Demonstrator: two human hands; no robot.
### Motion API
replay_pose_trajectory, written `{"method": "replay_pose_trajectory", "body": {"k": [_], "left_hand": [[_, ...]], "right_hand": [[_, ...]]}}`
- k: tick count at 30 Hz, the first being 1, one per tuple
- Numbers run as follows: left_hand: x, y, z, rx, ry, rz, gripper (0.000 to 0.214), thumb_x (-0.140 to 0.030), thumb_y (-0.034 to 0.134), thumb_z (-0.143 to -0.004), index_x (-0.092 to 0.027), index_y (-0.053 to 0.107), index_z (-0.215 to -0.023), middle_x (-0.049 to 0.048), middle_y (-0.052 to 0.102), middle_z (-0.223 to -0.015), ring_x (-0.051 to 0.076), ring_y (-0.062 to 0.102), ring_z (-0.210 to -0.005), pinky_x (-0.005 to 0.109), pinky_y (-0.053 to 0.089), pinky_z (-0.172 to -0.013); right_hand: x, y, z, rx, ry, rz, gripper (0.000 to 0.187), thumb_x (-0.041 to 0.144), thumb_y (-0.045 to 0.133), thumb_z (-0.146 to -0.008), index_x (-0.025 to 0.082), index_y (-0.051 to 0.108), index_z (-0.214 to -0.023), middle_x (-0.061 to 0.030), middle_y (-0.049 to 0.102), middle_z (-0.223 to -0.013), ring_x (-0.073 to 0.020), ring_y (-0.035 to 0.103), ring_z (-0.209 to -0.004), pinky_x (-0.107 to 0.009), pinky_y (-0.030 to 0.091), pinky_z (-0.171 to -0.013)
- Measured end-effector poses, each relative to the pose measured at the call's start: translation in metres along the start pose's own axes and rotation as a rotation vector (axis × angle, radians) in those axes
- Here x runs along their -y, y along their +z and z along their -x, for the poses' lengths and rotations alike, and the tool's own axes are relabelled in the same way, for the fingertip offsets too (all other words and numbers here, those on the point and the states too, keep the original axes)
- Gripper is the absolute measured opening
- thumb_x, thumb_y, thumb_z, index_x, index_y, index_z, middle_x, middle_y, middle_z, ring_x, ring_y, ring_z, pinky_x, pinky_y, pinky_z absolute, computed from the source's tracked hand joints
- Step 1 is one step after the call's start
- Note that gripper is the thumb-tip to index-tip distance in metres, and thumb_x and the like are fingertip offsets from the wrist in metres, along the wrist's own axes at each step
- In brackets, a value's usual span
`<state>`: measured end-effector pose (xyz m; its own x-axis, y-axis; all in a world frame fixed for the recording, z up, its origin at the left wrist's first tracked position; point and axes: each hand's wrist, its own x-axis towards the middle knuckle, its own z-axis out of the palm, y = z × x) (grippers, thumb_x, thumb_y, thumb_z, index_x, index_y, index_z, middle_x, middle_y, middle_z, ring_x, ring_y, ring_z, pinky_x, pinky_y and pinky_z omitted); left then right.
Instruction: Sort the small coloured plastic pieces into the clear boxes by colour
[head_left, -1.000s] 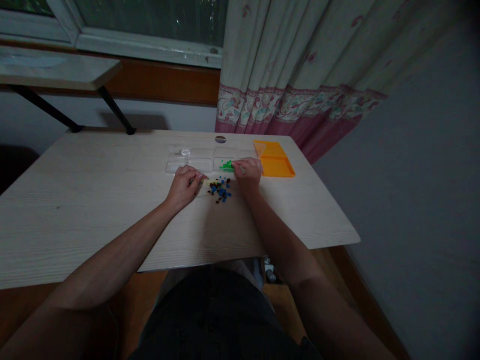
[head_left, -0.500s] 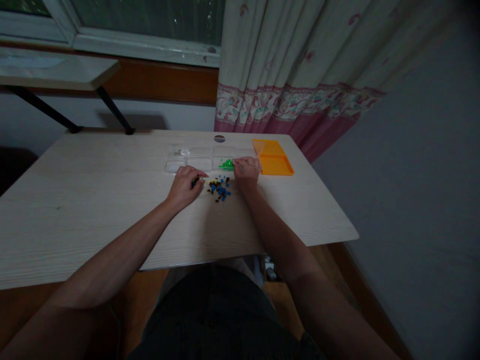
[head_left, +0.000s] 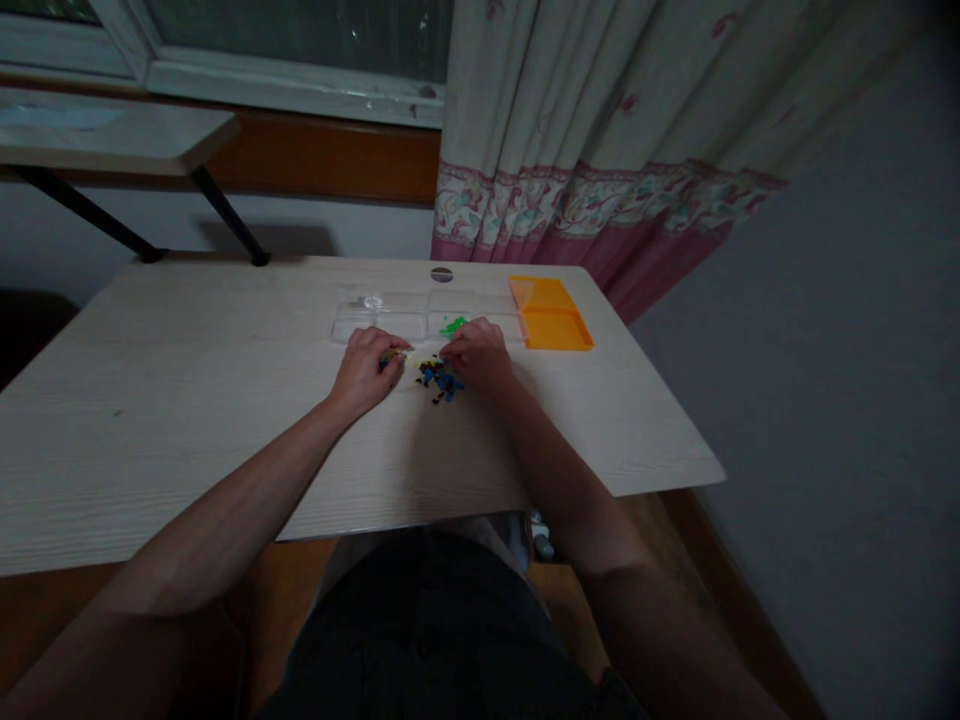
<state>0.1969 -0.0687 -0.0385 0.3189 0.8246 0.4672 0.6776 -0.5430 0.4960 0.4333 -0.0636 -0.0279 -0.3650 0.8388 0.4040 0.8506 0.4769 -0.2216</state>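
Note:
A small heap of tiny blue, dark and yellow pieces [head_left: 438, 377] lies on the pale wooden table [head_left: 225, 400]. My left hand [head_left: 367, 366] rests just left of the heap, fingers curled in a pinch on a small piece too tiny to name. My right hand [head_left: 478, 356] sits at the heap's right edge, fingertips curled down onto the pieces. Behind the hands lies a clear compartment tray [head_left: 390, 316]; one of its cells holds green pieces [head_left: 452, 325].
An orange tray [head_left: 551, 317] lies to the right of the clear one. A round dark cable hole [head_left: 442, 274] is at the table's far edge. Curtain [head_left: 600, 150] and window are behind; a second table [head_left: 112, 140] stands at far left.
My right hand has pulled back from the green pieces in the clear tray to the heap of mixed pieces. My left hand has stayed in place.

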Motion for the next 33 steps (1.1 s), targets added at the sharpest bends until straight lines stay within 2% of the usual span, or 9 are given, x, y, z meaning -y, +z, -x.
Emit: {"method": "replay_pose_trajectory", "body": {"k": [18, 28, 33], "left_hand": [[0.000, -0.001, -0.001, -0.003, 0.013, 0.006, 0.023, -0.021, 0.055, -0.088, -0.020, 0.070, -0.105, 0.0071, 0.065, -0.098, 0.026, 0.056, -0.103, 0.045, 0.042, -0.097], [0.000, -0.001, -0.001, -0.010, 0.014, 0.015, 0.023, -0.023, 0.055, -0.088, -0.021, 0.070, -0.105, 0.0071, 0.065, -0.098, 0.026, 0.056, -0.103, 0.044, 0.041, -0.098], [0.000, -0.001, -0.001, -0.006, 0.015, 0.016, 0.023, -0.022, 0.055, -0.088, -0.021, 0.070, -0.105, 0.0066, 0.065, -0.098, 0.026, 0.056, -0.102, 0.045, 0.041, -0.099]], "right_hand": [[0.004, -0.002, -0.001, 0.155, -0.078, 0.029, 0.017, 0.032, 0.065, -0.092, 0.023, 0.079, -0.094, -0.0090, 0.070, -0.106, -0.0267, 0.050, -0.108, -0.039, 0.030, -0.089], [0.010, -0.002, -0.002, 0.180, -0.075, 0.006, 0.018, 0.029, 0.063, -0.092, 0.024, 0.079, -0.098, -0.0092, 0.070, -0.106, -0.0266, 0.050, -0.109, -0.039, 0.030, -0.091], [0.013, -0.001, -0.002, 0.184, -0.085, -0.004, 0.017, 0.027, 0.062, -0.091, 0.024, 0.079, -0.093, -0.0090, 0.070, -0.103, -0.0263, 0.050, -0.108, -0.038, 0.031, -0.090]]}}
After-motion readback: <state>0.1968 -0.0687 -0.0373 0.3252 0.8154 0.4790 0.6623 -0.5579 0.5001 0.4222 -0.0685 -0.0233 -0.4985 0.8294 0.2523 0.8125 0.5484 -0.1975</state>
